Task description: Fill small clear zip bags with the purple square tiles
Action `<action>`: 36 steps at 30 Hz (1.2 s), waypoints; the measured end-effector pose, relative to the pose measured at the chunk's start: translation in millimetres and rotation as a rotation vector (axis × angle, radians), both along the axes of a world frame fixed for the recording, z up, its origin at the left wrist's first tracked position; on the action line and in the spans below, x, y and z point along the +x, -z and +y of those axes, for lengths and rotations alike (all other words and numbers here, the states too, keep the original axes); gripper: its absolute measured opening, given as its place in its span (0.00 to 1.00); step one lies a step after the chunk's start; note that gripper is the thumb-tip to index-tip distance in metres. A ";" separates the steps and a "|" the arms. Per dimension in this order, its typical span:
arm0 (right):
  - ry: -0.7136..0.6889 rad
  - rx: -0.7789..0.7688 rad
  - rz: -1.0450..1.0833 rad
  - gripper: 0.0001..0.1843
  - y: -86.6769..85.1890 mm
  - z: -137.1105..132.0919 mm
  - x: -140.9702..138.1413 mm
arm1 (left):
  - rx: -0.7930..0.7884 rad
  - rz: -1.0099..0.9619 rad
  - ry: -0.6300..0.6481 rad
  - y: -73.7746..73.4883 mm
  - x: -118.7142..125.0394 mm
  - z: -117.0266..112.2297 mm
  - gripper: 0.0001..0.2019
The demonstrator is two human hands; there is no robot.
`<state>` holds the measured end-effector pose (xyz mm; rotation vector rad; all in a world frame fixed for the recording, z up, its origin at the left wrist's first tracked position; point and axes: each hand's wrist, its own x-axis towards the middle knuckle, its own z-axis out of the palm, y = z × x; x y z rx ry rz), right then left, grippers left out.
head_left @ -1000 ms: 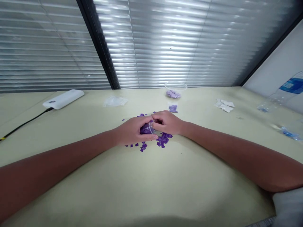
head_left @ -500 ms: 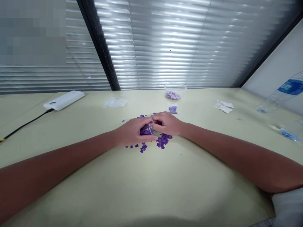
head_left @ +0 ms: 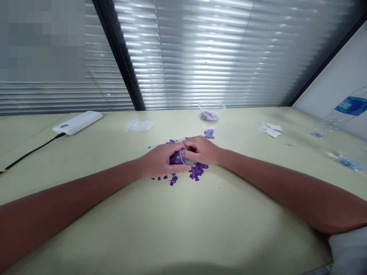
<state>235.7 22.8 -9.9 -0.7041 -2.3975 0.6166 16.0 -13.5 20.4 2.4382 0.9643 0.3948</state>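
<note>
My left hand (head_left: 157,160) is curled around a small clear plastic bag (head_left: 177,157) with purple pieces in it, thumb below and fingers above. At the bag's right-hand end, my right hand (head_left: 202,150) is closed with its fingertips on the bag's edge; part of that grip is hidden. Small purple paper squares (head_left: 197,171) lie scattered on the table under and around both hands. Just beyond my right hand lies a filled little bag (head_left: 209,133) of lighter purple pieces.
Behind it stands a clear round tub (head_left: 210,114) holding pale purple bits. Clear plastic bags (head_left: 140,125) lie at the back left, near a white power bank (head_left: 78,123) with a black cable. White paper scraps (head_left: 271,129) and a clear bottle (head_left: 348,109) are on the right.
Both hands keep the same hold on the bag. Only a very slight shift of the camera view shows.
</note>
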 end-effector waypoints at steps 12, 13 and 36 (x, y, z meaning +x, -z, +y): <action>0.008 0.003 -0.004 0.15 -0.9 -1.1 -0.1 | 0.006 0.014 0.001 -1.2 0.0 -0.8 0.29; 0.008 0.000 -0.003 0.15 -1.0 -1.0 -0.1 | 0.006 0.014 0.000 -1.3 0.0 -0.7 0.29; -0.001 -0.004 -0.003 0.15 -0.4 -0.4 -0.5 | -0.004 -0.024 0.012 1.1 -1.1 0.1 0.26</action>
